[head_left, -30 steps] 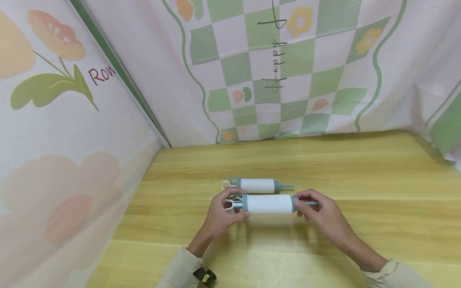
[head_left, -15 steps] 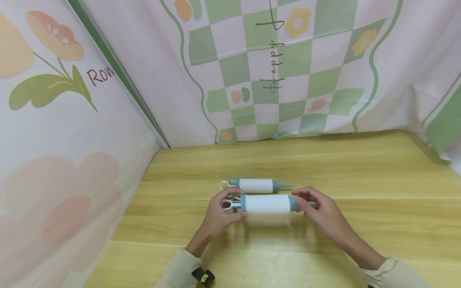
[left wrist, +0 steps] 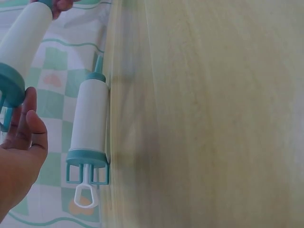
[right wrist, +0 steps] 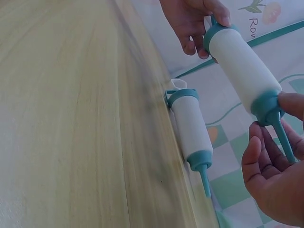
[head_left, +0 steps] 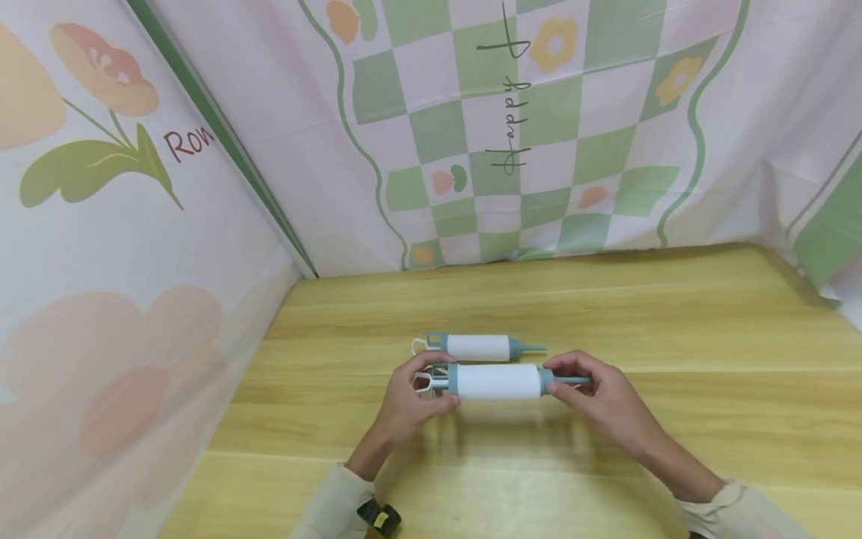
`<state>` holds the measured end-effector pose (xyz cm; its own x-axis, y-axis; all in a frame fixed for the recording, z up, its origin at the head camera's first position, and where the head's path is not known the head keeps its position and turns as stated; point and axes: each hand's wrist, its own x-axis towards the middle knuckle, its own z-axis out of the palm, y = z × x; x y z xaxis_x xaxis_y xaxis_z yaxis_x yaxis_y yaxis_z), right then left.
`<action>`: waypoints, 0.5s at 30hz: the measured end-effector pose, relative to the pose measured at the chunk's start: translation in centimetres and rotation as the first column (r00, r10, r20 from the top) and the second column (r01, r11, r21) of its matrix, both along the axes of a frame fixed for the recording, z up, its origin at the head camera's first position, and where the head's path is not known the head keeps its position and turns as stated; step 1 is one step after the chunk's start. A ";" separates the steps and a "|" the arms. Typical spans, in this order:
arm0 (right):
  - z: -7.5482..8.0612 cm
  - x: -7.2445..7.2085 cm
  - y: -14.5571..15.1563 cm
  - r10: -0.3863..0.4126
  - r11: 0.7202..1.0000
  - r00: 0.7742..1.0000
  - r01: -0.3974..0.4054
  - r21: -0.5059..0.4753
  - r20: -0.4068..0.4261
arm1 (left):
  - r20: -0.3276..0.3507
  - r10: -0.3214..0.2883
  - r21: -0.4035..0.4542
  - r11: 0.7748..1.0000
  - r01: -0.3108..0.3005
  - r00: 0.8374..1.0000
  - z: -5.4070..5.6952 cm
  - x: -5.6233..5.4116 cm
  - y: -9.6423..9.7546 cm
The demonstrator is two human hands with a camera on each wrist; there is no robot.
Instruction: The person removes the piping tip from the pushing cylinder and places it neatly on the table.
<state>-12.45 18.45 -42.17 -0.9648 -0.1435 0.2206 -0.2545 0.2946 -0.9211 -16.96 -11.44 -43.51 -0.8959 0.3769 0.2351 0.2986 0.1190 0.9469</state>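
A large syringe [head_left: 498, 382] with a white barrel and teal end caps is held level above the table, its nozzle pointing right. My left hand [head_left: 407, 400] grips the teal collar at the handle end, thumb in front and fingers behind; the white ring handle shows inside that hand. At the other end my right hand [head_left: 609, 400] pinches the teal nozzle cap [right wrist: 267, 105] between thumb and fingers, with the thin nozzle [right wrist: 282, 135] running past its palm. A second, matching syringe [head_left: 478, 347] lies on the table just behind the held one, nozzle also to the right.
The wood-grain table [head_left: 539, 479] stretches out on all sides of the hands. A checkered cloth [head_left: 494, 135] hangs along its back edge, and a flower-printed panel [head_left: 155, 247] stands at the left. A black band [head_left: 380, 518] is near the left sleeve.
My right fingers have shifted on the nozzle cap, uncovering more of the nozzle. The left hand keeps its grip, and the second syringe stays in place.
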 end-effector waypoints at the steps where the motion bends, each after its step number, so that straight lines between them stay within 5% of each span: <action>1: 0.0 0.0 0.0 0.005 1.000 1.000 -0.005 -0.007 -0.016 | 0.002 0.002 -0.001 1.000 -0.002 1.000 0.0 0.0 0.0; 6: -0.1 0.0 0.1 0.026 0.999 0.999 -0.028 -0.029 -0.047 | -0.004 -0.004 -0.002 1.000 0.004 1.000 0.1 -0.1 -0.1; 15: 0.2 -0.4 0.3 0.014 0.999 0.999 -0.015 0.028 0.041 | -0.025 -0.004 -0.009 1.000 0.004 1.000 0.1 0.0 -0.2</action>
